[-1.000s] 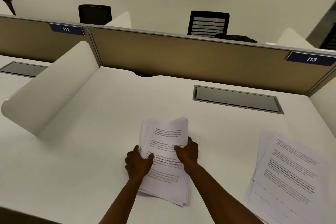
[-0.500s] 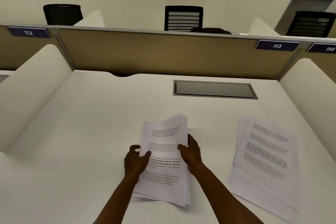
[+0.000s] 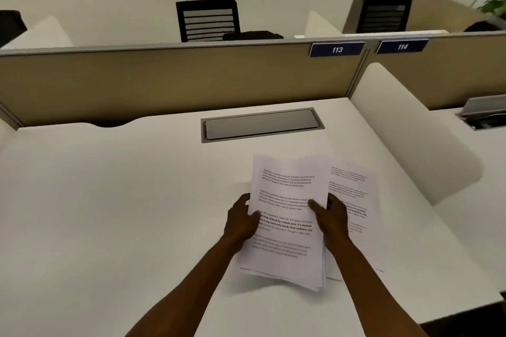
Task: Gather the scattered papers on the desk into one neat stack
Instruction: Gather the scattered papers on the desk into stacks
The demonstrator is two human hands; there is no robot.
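A bundle of printed white papers is held above the white desk, lifted off it with a shadow below. My left hand grips its left edge and my right hand grips its right edge, thumbs on top. Beneath and to the right lies a second pile of printed sheets flat on the desk; the held bundle overlaps its left part and my right forearm hides some of it.
A grey cable hatch is set in the desk behind the papers. A tan partition closes the back, with labels 113 and 114. A white curved divider stands at the right. Black chairs are beyond.
Both hands have lifted the bundle off the desk and carried it to the right, over the left part of the second pile. The view has swung right as well.
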